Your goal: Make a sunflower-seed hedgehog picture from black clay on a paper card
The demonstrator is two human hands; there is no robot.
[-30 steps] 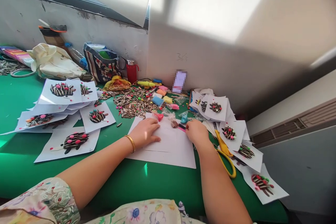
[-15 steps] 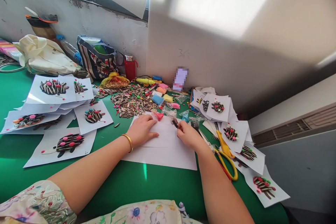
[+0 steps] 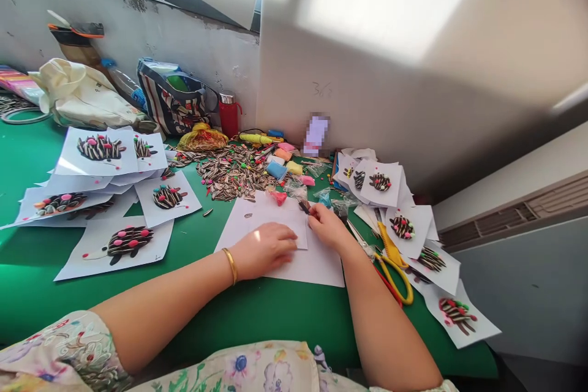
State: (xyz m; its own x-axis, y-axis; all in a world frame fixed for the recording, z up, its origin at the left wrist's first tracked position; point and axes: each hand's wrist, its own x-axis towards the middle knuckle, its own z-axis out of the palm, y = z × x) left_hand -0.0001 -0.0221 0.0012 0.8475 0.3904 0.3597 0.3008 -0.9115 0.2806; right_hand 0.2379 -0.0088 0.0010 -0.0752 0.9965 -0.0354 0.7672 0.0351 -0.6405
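A white paper sheet point(image 3: 316, 266) lies before me on the green table, with a smaller white sheet point(image 3: 287, 220) on top of it. My left hand point(image 3: 269, 251) rests palm down over both sheets, fingers stretched out and a little blurred, holding nothing. My right hand point(image 3: 327, 226) is closed on a short dark stick-like piece point(image 3: 304, 207) above the smaller sheet's right side; its exact kind is unclear. One striped sunflower seed point(image 3: 248, 215) lies on the paper, left of my hands. A red clay packet point(image 3: 278, 197) touches the paper's far edge.
A pile of sunflower seeds point(image 3: 234, 174) and clay packets, including a blue one point(image 3: 276, 170), spreads beyond the paper. Finished seed-animal cards point(image 3: 131, 242) are stacked left, with more cards point(image 3: 407, 233) at right. Yellow-handled scissors point(image 3: 399, 275) lie by my right forearm. A red flask point(image 3: 228, 116) stands behind.
My left hand has slid toward me and right across the paper, uncovering the seed on it. My right hand has stayed closed on the dark piece, shifting only slightly.
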